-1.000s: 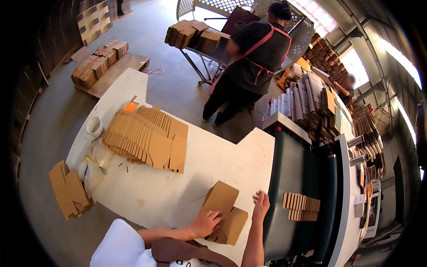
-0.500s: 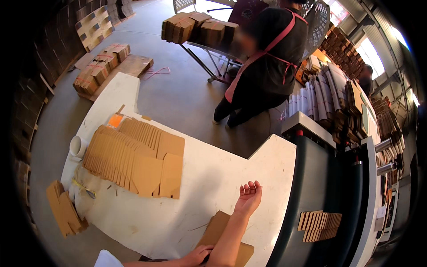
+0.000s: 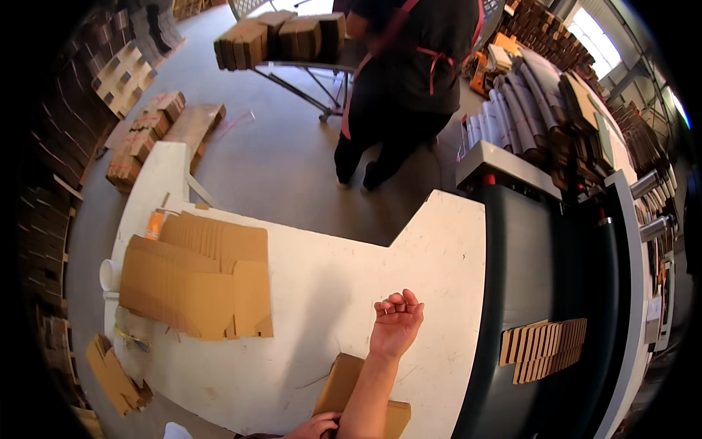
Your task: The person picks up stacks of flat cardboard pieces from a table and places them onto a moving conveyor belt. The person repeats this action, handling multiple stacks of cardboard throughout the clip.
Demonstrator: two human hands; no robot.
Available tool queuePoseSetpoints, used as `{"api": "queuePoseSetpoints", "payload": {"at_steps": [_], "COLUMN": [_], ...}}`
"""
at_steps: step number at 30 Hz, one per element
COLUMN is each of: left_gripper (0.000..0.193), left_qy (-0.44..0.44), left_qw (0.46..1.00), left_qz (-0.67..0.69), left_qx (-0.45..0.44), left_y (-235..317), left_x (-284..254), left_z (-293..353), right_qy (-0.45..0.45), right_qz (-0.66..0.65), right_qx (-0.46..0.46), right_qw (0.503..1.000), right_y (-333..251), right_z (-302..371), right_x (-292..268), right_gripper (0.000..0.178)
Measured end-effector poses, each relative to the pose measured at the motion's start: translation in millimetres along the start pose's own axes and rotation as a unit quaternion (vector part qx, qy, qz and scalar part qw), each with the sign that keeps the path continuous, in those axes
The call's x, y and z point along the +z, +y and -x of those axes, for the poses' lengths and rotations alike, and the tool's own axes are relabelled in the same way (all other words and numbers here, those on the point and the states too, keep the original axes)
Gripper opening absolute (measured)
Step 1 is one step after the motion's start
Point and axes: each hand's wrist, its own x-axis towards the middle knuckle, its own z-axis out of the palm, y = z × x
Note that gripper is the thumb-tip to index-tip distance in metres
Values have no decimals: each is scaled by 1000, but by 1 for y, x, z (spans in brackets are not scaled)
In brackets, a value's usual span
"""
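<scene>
The flat cardboard [image 3: 341, 382] lies on the counter [image 3: 351, 271], nearer the body than the empty, half-curled, palm-up right hand [image 3: 395, 322], partly hidden by its forearm [image 3: 368, 395]; the cardboard's left edge slants away rightward; the left hand [image 3: 316, 426] is closer, its grip unclear.

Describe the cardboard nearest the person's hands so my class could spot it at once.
Find the large white table, then its near edge. There lies brown cardboard, partly hidden behind the right forearm, by the left hand. Unlike the fanned stack farther left and the ribbed row on the dark belt, it alone has an arm across it.
</scene>
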Motion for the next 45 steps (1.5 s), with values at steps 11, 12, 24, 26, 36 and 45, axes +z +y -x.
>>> {"api": "queuePoseSetpoints", "payload": {"at_steps": [11, 12, 24, 26, 36, 45], "left_gripper": [31, 30, 33, 34, 99, 91], "left_qy": [13, 6, 37, 50, -11, -103], "left_qw": [902, 909, 890, 892, 999, 987], "left_qz": [-365, -346, -354, -341, 24, -50], "left_qx": [232, 235, 285, 293, -27, -114], "left_y": [51, 53, 50, 59, 96, 106], "left_x": [0, 0, 8, 6, -89, -105], "left_z": [-3, -4, 2, 4, 49, 48], "right_qy": [-50, -22, 142, 111, -195, -203], "right_qz": [467, 564, 642, 550, 490, 508], "right_qx": [-59, -53, 172, 190, 185, 217], "right_qw": [881, 824, 733, 806, 829, 809], "right_y": [-84, -98, -121, -136, -61, -77], "right_z": [60, 78, 170, 174, 248, 262], "right_x": [-46, -71, -246, -225, -90, -64], "right_gripper": [32, 33, 50, 47, 63, 67]}}
